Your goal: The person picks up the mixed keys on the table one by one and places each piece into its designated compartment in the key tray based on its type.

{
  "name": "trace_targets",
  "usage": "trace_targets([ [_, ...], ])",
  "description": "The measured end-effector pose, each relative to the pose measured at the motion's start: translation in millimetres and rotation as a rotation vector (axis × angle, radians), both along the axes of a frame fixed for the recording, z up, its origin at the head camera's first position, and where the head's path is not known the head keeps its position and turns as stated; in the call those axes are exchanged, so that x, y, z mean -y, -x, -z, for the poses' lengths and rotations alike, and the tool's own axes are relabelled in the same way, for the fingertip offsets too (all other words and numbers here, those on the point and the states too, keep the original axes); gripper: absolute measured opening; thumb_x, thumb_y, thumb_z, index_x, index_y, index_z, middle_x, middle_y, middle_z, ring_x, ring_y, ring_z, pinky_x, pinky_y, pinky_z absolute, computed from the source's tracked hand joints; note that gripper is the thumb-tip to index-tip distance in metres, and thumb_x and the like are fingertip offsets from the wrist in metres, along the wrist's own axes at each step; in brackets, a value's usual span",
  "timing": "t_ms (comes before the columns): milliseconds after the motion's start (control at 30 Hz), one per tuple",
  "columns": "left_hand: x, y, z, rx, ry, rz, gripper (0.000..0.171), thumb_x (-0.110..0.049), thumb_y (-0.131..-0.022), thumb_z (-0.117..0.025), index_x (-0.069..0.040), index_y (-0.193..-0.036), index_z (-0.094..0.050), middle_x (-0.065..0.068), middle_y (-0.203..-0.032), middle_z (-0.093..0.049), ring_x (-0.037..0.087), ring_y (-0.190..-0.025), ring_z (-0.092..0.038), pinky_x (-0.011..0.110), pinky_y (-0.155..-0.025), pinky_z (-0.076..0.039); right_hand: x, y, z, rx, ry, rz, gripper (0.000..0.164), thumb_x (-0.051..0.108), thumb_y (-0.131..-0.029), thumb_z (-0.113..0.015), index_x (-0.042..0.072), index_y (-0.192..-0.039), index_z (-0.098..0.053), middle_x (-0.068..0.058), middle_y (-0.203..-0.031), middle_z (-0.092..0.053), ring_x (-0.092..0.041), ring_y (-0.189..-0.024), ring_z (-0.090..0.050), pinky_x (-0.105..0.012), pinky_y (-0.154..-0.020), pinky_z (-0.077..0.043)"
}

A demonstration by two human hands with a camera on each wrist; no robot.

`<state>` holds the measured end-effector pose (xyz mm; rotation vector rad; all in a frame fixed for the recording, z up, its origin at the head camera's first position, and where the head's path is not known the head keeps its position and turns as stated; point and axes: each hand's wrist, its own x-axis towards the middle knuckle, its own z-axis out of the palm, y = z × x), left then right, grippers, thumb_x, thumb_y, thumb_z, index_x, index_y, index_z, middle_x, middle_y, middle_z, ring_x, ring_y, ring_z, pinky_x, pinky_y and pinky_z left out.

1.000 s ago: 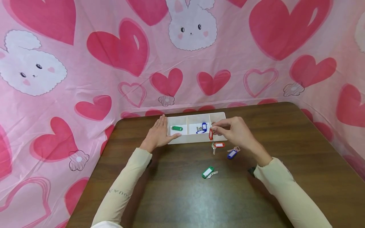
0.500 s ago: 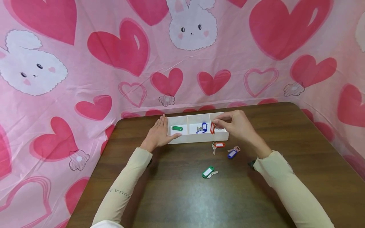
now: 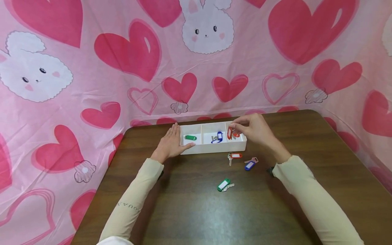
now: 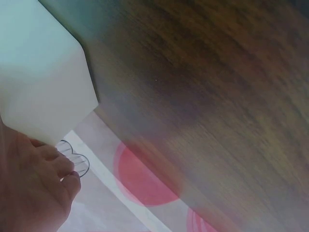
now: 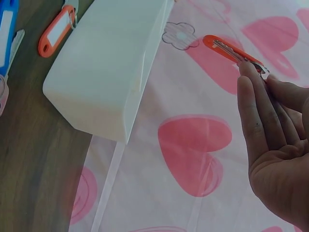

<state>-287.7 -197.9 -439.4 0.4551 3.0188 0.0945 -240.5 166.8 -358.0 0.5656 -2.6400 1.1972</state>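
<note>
A white three-compartment box (image 3: 211, 148) stands on the table. My left hand (image 3: 167, 145) rests against its left end with straight fingers, thumb along the front rim. Over the right compartment, my right hand (image 3: 256, 130) pinches a red key tag (image 3: 229, 133) by its ring between thumb and fingertips. In the right wrist view the key (image 5: 225, 48) hangs beside that tag, apart from the box. Another red key tag (image 3: 236, 135) lies in the right compartment below. The middle compartment has blue key tags (image 3: 219, 136) with keys, and the left one a green key tag (image 3: 191, 137).
On the wooden table (image 3: 183, 204) in front of the box lie a red key tag (image 3: 235, 156), a blue key tag (image 3: 249, 165) and a green key tag (image 3: 223, 184), each with a key. A pink heart-patterned cloth (image 3: 196, 64) hangs behind the table.
My right hand has moved up and back with the red key tag, from the box's front rim to over the right compartment. The left hand has stayed put.
</note>
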Motion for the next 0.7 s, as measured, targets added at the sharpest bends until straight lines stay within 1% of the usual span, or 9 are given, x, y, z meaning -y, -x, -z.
trace_targets([
  [133, -0.1, 0.7, 0.3, -0.009, -0.002, 0.0, 0.123, -0.088, -0.088, -0.041, -0.002, -0.168, -0.004, 0.018, -0.178, -0.01, 0.033, -0.167, -0.008, 0.047, -0.135, -0.015, -1.3, 4.7, -3.1, 0.001, -0.018, -0.006, 0.018, 0.024, -0.096, -0.078, 0.01, -0.106, -0.084, -0.008, -0.088, -0.082, -0.02, -0.076, -0.069, -0.025, -0.065, -0.052],
  [200, -0.2, 0.8, 0.2, -0.015, -0.004, 0.001, 0.123, -0.088, -0.088, -0.041, -0.002, -0.168, -0.004, 0.018, -0.178, -0.01, 0.033, -0.167, -0.009, 0.047, -0.135, -0.015, -2.1, 7.0, -4.4, 0.008, -0.028, -0.012, 0.019, 0.024, -0.097, -0.077, 0.01, -0.107, -0.084, -0.009, -0.09, -0.082, -0.02, -0.078, -0.073, -0.026, -0.068, -0.053],
  [367, -0.4, 0.1, -0.6, -0.015, -0.007, 0.001, 0.123, -0.088, -0.088, -0.041, -0.003, -0.168, -0.004, 0.017, -0.178, -0.01, 0.032, -0.167, -0.008, 0.047, -0.135, -0.015, -3.8, 12.6, -6.4, 0.064, -0.042, -0.001, 0.02, 0.024, -0.099, -0.075, 0.011, -0.112, -0.083, -0.011, -0.1, -0.083, -0.022, -0.084, -0.077, -0.03, -0.075, -0.056],
  [467, -0.6, -0.6, -1.1, -0.003, -0.006, 0.0, 0.124, -0.089, -0.087, -0.041, -0.003, -0.168, -0.004, 0.016, -0.178, -0.007, 0.032, -0.167, -0.007, 0.046, -0.136, -0.014, -4.1, 16.5, -7.3, 0.097, -0.04, 0.007, 0.021, 0.025, -0.099, -0.074, 0.011, -0.114, -0.082, -0.012, -0.104, -0.083, -0.022, -0.086, -0.078, -0.031, -0.078, -0.059],
  [600, -0.6, -0.7, -0.9, 0.005, -0.002, -0.002, 0.125, -0.09, -0.087, -0.039, -0.003, -0.168, -0.003, 0.015, -0.178, -0.004, 0.032, -0.167, -0.006, 0.046, -0.136, -0.013, -4.2, 22.2, -6.8, 0.111, -0.038, 0.011, 0.023, 0.023, -0.099, -0.074, 0.008, -0.116, -0.081, -0.013, -0.103, -0.083, -0.023, -0.087, -0.08, -0.037, -0.084, -0.062],
  [700, -0.6, -0.5, -0.2, 0.001, 0.0, -0.001, 0.124, -0.09, -0.087, -0.039, -0.002, -0.168, -0.005, 0.016, -0.178, -0.006, 0.032, -0.167, -0.007, 0.046, -0.136, -0.013, -4.3, 26.0, -5.7, 0.117, -0.043, 0.014, 0.024, 0.022, -0.099, -0.075, 0.007, -0.117, -0.081, -0.013, -0.1, -0.083, -0.022, -0.086, -0.08, -0.042, -0.088, -0.062],
])
